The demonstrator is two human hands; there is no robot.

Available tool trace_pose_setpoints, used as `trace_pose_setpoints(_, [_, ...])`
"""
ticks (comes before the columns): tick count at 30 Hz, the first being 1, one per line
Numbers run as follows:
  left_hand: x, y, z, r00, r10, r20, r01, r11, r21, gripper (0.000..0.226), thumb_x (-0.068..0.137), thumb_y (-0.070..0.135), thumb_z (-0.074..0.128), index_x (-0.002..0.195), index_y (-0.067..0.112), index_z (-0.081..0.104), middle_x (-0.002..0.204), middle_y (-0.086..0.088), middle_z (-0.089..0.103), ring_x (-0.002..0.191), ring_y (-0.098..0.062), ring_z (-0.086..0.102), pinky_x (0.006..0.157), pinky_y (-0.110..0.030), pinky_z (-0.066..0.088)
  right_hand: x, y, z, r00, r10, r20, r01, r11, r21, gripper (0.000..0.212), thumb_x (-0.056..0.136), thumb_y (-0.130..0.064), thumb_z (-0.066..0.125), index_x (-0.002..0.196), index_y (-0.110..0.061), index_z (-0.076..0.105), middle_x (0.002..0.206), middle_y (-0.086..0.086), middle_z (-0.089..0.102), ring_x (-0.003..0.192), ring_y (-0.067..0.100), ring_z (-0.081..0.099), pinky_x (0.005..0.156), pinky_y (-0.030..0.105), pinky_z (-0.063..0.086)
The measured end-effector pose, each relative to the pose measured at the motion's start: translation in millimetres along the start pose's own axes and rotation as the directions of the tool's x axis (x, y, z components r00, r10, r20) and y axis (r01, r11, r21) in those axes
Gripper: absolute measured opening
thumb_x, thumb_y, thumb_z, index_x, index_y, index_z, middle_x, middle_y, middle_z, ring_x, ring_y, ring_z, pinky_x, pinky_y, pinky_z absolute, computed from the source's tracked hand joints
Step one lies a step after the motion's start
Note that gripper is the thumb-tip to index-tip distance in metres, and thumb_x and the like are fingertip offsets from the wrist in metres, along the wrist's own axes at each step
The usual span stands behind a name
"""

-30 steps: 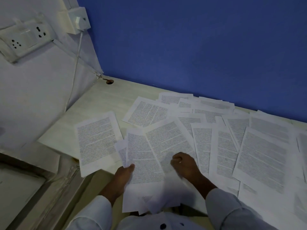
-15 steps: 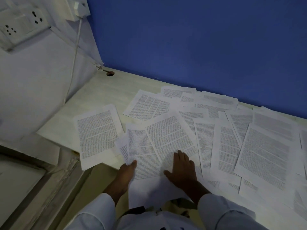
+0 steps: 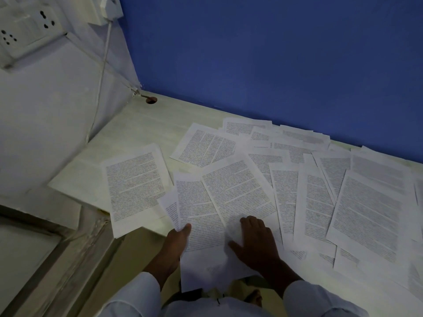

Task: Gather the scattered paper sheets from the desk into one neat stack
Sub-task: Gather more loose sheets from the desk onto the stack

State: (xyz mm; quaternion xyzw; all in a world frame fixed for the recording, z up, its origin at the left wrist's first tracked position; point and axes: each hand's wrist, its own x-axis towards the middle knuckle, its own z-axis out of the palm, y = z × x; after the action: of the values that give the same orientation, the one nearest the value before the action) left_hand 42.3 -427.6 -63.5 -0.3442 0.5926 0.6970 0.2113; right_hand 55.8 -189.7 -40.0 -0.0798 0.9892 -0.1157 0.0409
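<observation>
Paper sheets (image 3: 370, 209): most lie loose across the desk (image 3: 142, 129). Small bundle (image 3: 201, 216) at near edge, left hand (image 3: 176, 239) fingers pinching it; right hand (image 3: 254, 241) fingers spread flat on top. Gathering barely begun.

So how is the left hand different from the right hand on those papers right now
The left hand pinches the left edge of a printed sheet, thumb on top; the right hand lies flat, palm down, fingers spread on the overlapping sheet. The left hand sits at the desk's front edge; the right hand reaches further in. Both wear pale sleeves.
</observation>
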Motion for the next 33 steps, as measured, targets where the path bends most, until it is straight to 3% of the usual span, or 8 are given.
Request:
trace_pose_setpoints(6, [0.3,-1.6,-1.0,1.0,0.011,-0.027,-0.01,0.999,0.04,0.044,0.097,0.03,0.058,0.132,0.003,0.057,0.121,-0.011,0.066,0.108,-0.029,0.063,0.102,-0.045,0.048,-7.4,-2.7,13.0,0.994,-0.01,0.107,0.016,0.999,-0.051,0.051,0.071,-0.037,0.066,0.112,-0.007,0.059,0.123,0.02,0.063,0.112,0.039,0.062,0.084,0.051,0.055])
trace_pose_setpoints(12, [-16.6,6.0,3.3,0.999,0.047,0.003,-0.047,0.999,0.0,0.026,0.099,0.026,0.056,0.122,0.016,0.06,0.1,0.0,0.067,0.092,-0.018,0.064,0.077,-0.028,0.051,-7.6,3.2,4.2,0.988,-0.09,-0.124,0.102,0.991,0.092,0.033,0.055,-0.007,0.083,0.084,-0.011,0.067,0.093,0.006,0.07,0.082,0.025,0.069,0.067,0.034,0.054])
trace_pose_setpoints(17, [-31.8,12.4,11.5,0.992,0.12,-0.028,-0.121,0.992,-0.028,0.028,0.091,0.039,0.065,0.116,0.03,0.058,0.102,0.009,0.065,0.093,-0.011,0.063,0.074,-0.024,0.05,-23.1,-34.3,7.1,0.96,-0.237,-0.147,0.27,0.925,0.267,0.036,0.075,-0.02,0.064,0.11,-0.022,0.06,0.101,-0.003,0.07,0.088,0.013,0.064,0.08,0.022,0.046])
trace_pose_setpoints(20, [-34.7,10.6,15.3,0.987,0.16,-0.035,-0.16,0.987,0.004,0.019,0.088,0.022,0.072,0.105,0.024,0.063,0.098,0.005,0.068,0.085,-0.008,0.064,0.064,-0.015,0.052,-27.6,-57.7,2.1,0.916,-0.396,0.058,0.34,0.846,0.41,0.029,0.091,-0.039,0.054,0.113,-0.022,0.061,0.111,-0.003,0.067,0.1,0.015,0.061,0.089,0.029,0.049])
trace_pose_setpoints(24, [-35.6,8.6,7.6,0.977,0.189,-0.094,-0.184,0.981,0.064,0.024,0.088,0.005,0.069,0.111,0.007,0.069,0.103,-0.005,0.071,0.086,-0.014,0.067,0.079,-0.028,0.054,-17.7,-50.0,-7.0,0.916,-0.377,0.139,0.248,0.802,0.543,0.045,0.092,-0.062,0.047,0.102,-0.021,0.061,0.103,-0.004,0.061,0.095,0.013,0.057,0.086,0.033,0.047])
trace_pose_setpoints(29, [-37.0,22.9,-13.9,0.982,0.188,0.01,-0.187,0.979,-0.081,0.041,0.089,0.001,0.065,0.129,0.007,0.06,0.121,-0.007,0.068,0.109,-0.022,0.065,0.098,-0.037,0.049,16.8,-4.9,-21.8,0.999,0.049,-0.013,-0.033,0.813,0.582,0.053,0.084,-0.054,0.063,0.119,-0.014,0.056,0.112,-0.009,0.05,0.107,0.013,0.052,0.087,0.017,0.041])
trace_pose_setpoints(31, [-42.2,33.7,-20.0,0.971,0.227,0.073,-0.218,0.969,-0.113,0.044,0.09,-0.003,0.06,0.132,0.006,0.056,0.126,-0.008,0.065,0.113,-0.021,0.064,0.092,-0.029,0.054,34.3,8.2,-42.7,0.954,0.251,0.165,-0.296,0.689,0.661,0.074,0.078,-0.047,0.076,0.136,-0.013,0.044,0.122,-0.009,0.045,0.115,0.015,0.05,0.092,0.021,0.039])
trace_pose_setpoints(33, [-50.0,47.7,-23.7,0.956,0.255,0.146,-0.237,0.963,-0.13,0.046,0.09,-0.008,0.057,0.133,0.005,0.054,0.13,-0.012,0.063,0.116,-0.024,0.062,0.089,-0.026,0.055,48.4,18.6,-65.1,0.892,0.257,0.371,-0.451,0.488,0.747,0.089,0.073,-0.048,0.081,0.144,-0.02,0.035,0.129,-0.005,0.053,0.115,0.016,0.057,0.096,0.031,0.047])
